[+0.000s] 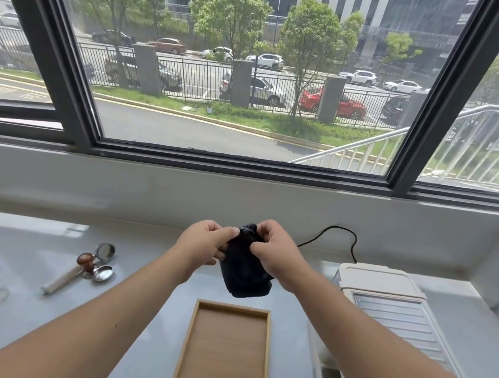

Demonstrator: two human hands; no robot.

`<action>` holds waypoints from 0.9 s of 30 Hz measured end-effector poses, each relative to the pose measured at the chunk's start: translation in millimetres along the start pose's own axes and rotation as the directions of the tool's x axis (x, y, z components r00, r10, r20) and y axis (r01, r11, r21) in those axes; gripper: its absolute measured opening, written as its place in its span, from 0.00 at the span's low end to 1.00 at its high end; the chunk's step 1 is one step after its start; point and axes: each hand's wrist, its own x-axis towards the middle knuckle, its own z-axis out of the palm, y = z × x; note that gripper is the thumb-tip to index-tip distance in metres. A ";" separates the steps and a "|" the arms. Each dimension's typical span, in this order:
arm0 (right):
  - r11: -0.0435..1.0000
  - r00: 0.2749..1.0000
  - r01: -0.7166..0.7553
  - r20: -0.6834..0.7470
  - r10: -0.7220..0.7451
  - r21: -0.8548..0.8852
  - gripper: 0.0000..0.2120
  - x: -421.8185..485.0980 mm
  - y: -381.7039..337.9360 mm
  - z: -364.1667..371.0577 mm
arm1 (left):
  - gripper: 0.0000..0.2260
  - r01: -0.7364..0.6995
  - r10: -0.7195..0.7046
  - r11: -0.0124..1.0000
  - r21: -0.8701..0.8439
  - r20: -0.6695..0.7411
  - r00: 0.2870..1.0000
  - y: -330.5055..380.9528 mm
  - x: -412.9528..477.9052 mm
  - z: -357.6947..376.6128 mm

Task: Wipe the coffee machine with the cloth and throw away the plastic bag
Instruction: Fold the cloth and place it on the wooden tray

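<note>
Both our left hand (206, 245) and right hand (273, 252) pinched the dark cloth (243, 274), bunched and held in the air above the counter (154, 270). Nearest us lay a wooden tray (266, 352); to its right stood the white coffee machine (382, 298). Beyond them was the window (249, 85).

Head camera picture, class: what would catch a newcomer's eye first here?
First, the dark cloth held up mid-frame by the left hand and right hand. Next, the wooden tray just below it, and the white coffee machine at the right of the counter.
</note>
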 end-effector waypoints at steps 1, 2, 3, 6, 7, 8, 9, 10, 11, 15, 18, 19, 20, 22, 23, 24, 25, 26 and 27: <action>0.998 1.000 -0.013 -0.001 0.014 0.061 0.15 0.6 2.8 0.2 | 0.20 0.008 -0.007 1.000 0.022 -0.047 0.999 -6.4 1.0 -3.6; 0.992 1.000 -0.026 -0.005 0.027 0.123 0.16 1.6 6.2 0.3 | 0.21 0.019 -0.016 0.999 0.031 -0.082 0.997 -13.4 2.1 -6.9; 0.984 0.999 -0.035 -0.010 0.038 0.176 0.15 2.9 9.7 0.1 | 0.22 0.034 -0.032 0.999 0.024 -0.094 0.995 -20.4 2.5 -10.0; 0.944 0.997 -0.075 0.001 0.079 0.322 0.13 7.4 19.0 0.1 | 0.30 0.132 -0.131 0.989 -0.070 0.016 0.991 -38.4 3.2 -15.8; 0.924 0.996 -0.088 0.014 0.089 0.372 0.13 8.9 22.1 0.4 | 0.30 0.168 -0.161 0.982 -0.088 0.077 0.984 -43.8 3.5 -16.0; 0.903 0.995 -0.098 0.026 0.096 0.418 0.13 10.9 25.7 1.3 | 0.29 0.193 -0.179 0.977 -0.094 0.134 0.975 -48.8 4.0 -15.2; 0.883 0.994 -0.111 0.037 0.106 0.456 0.13 12.7 29.5 2.1 | 0.26 0.206 -0.187 0.974 -0.091 0.176 0.966 -53.7 5.2 -13.4; 0.865 0.992 -0.126 0.048 0.118 0.485 0.13 14.3 33.6 3.0 | 0.22 0.207 -0.186 0.974 -0.090 0.196 0.963 -58.5 7.1 -10.9; 0.849 0.989 -0.144 0.059 0.132 0.508 0.13 15.8 38.1 3.7 | 0.18 0.202 -0.181 0.975 -0.096 0.194 0.964 -62.9 9.0 -7.8; 0.822 0.970 -0.232 0.062 0.235 0.520 0.11 20.3 59.4 6.2 | 0.10 0.184 -0.166 0.971 -0.151 0.120 0.979 -77.5 14.9 -0.6; 0.849 0.932 -0.359 0.107 0.346 0.388 0.08 18.2 78.4 7.4 | 0.09 0.187 -0.178 0.975 -0.121 0.086 0.980 -88.1 16.4 1.4; 0.859 0.920 -0.391 0.133 0.368 0.330 0.09 17.0 84.8 7.9 | 0.09 0.189 -0.181 0.977 -0.102 0.077 0.980 -91.8 16.7 2.3; 0.870 0.912 -0.409 0.150 0.381 0.276 0.09 15.9 91.4 8.7 | 0.08 0.191 -0.185 0.978 -0.081 0.070 0.980 -95.3 17.0 3.2; 0.882 0.907 -0.418 0.151 0.393 0.217 0.10 13.6 103.2 11.3 | 0.07 0.199 -0.197 0.979 -0.043 0.061 0.979 -102.7 16.6 5.5; 0.882 0.907 -0.420 0.138 0.398 0.213 0.09 12.8 108.7 12.8 | 0.07 0.206 -0.204 0.978 -0.034 0.058 0.977 -107.0 16.7 6.9; 0.879 0.905 -0.425 0.125 0.406 0.218 0.09 12.5 114.2 14.6 | 0.07 0.215 -0.213 0.976 -0.031 0.057 0.975 -111.9 16.8 8.7; 0.874 0.902 -0.432 0.117 0.416 0.221 0.09 11.6 119.2 16.3 | 0.07 0.225 -0.223 0.974 -0.026 0.057 0.973 -117.0 16.8 10.6; 0.871 0.897 -0.442 0.114 0.427 0.217 0.09 10.9 124.2 18.1 | 0.07 0.234 -0.233 0.972 -0.017 0.056 0.971 -122.7 17.0 12.6; 0.868 0.892 -0.452 0.113 0.438 0.206 0.08 9.9 129.4 20.0 | 0.06 0.241 -0.241 0.970 -0.004 0.055 0.969 -128.6 17.3 14.6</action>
